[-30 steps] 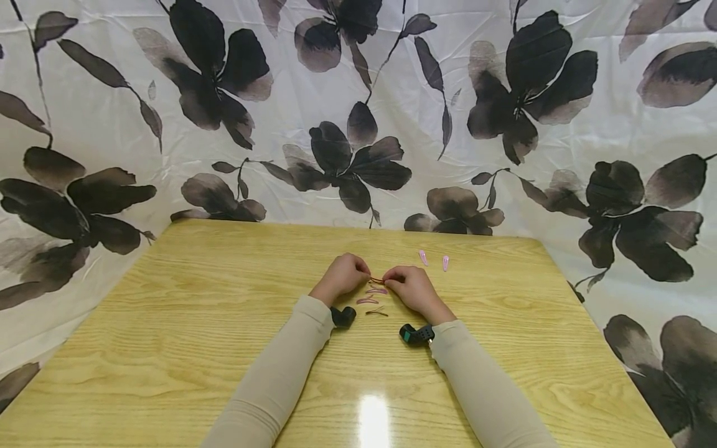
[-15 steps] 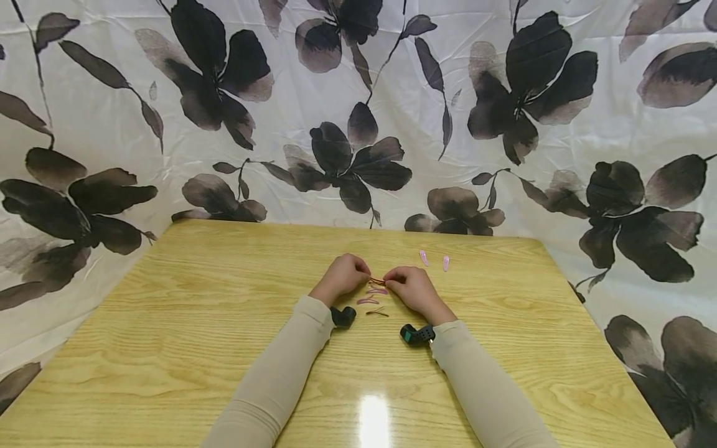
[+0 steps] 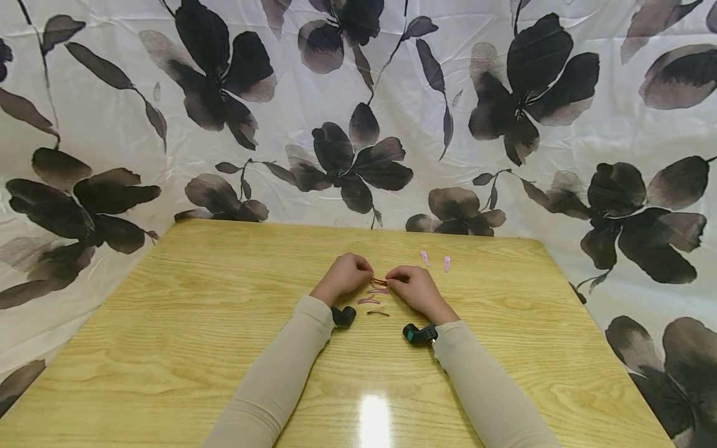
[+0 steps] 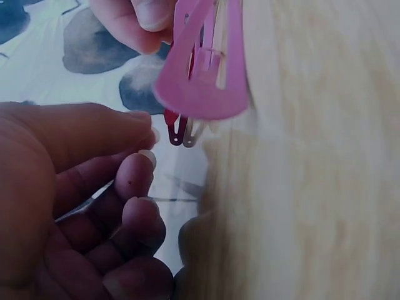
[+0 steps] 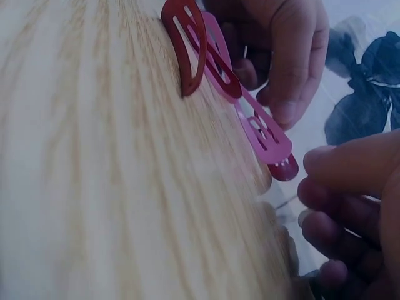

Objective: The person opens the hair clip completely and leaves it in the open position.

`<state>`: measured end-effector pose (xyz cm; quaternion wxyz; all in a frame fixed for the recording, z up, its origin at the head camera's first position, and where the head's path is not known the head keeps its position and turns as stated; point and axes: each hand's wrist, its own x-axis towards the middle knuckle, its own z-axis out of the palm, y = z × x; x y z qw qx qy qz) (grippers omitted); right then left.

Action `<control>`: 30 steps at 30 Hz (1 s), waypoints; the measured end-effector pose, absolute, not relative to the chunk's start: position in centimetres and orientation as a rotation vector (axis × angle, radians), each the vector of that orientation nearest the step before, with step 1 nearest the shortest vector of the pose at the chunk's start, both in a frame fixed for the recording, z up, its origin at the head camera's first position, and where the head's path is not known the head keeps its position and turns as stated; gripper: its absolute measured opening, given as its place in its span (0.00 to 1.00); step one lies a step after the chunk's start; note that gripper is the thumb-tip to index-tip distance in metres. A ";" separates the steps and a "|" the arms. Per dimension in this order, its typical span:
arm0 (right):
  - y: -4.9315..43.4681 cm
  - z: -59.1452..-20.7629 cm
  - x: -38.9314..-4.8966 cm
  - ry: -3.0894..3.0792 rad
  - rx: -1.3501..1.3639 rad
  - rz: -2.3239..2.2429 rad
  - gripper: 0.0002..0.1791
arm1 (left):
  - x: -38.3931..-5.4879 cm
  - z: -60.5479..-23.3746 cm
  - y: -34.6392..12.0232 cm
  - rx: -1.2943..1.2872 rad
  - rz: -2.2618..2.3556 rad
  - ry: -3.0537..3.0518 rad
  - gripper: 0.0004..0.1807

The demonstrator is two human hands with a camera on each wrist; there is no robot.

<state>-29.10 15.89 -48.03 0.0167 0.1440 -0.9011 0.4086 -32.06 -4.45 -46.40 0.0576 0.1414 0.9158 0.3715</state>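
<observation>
The left hand (image 3: 348,272) and right hand (image 3: 413,286) are staying almost exactly where they were, so the fine handling is apparently continuing; thumbs are curving toward fingertips beside the dark red clip (image 5: 286,170) lying between them, though the views are not showing whether either is pinching it

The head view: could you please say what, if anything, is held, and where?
It cannot be told: the left hand and right hand flank a red clip, contact unclear.

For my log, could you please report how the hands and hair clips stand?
Left hand and right hand at opposite ends of a red clip. Grip unclear. Pink clip close alongside.
</observation>
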 end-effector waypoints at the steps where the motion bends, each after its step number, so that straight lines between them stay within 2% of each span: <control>1: 15.9 -48.0 -29.1 -2.799 0.453 1.282 0.07 | -32.0 -46.4 -4.4 0.426 1.130 2.777 0.07; 15: 16.9 -46.8 -29.8 -2.880 0.540 1.204 0.08 | -31.6 -45.3 -3.0 0.475 1.194 2.734 0.07; 30: 20.3 -43.4 -31.3 -2.949 0.576 0.995 0.09 | -31.0 -43.0 0.9 0.576 1.184 2.708 0.08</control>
